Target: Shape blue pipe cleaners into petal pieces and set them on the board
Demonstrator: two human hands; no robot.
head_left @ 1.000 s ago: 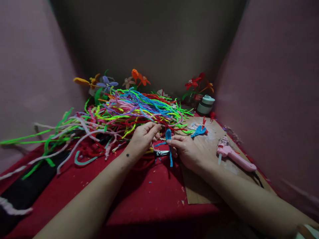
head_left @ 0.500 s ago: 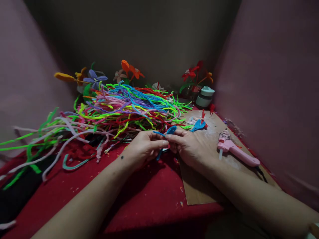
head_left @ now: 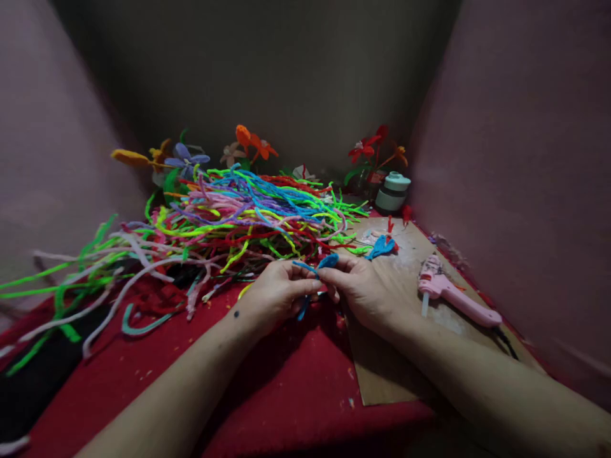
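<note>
Between my two hands is a blue pipe cleaner [head_left: 328, 261], bent into a petal-like loop with loose ends. My left hand [head_left: 281, 289] pinches it from the left, thumb and fingertips together. From the other side my right hand [head_left: 358, 283] grips it close to the loop, its fingertips almost meeting the left ones. One blue end pokes out below the left fingers. Just beyond my right hand, a second blue looped piece [head_left: 380, 247] lies on the cardboard sheet [head_left: 382, 381]. Fingers hide part of the held piece.
A large heap of colourful pipe cleaners [head_left: 248, 210] spreads across the red cloth [head_left: 286, 394]. A pink glue gun [head_left: 458, 301] rests on the cardboard at right. Behind stand pipe-cleaner flowers [head_left: 184, 158] and a mint-lidded jar [head_left: 394, 191]. Walls rise on both sides.
The whole view has shifted slightly, so things sit a little lower in the picture. Both hands keep their pinch on the blue pipe cleaner, with only small finger movement.
</note>
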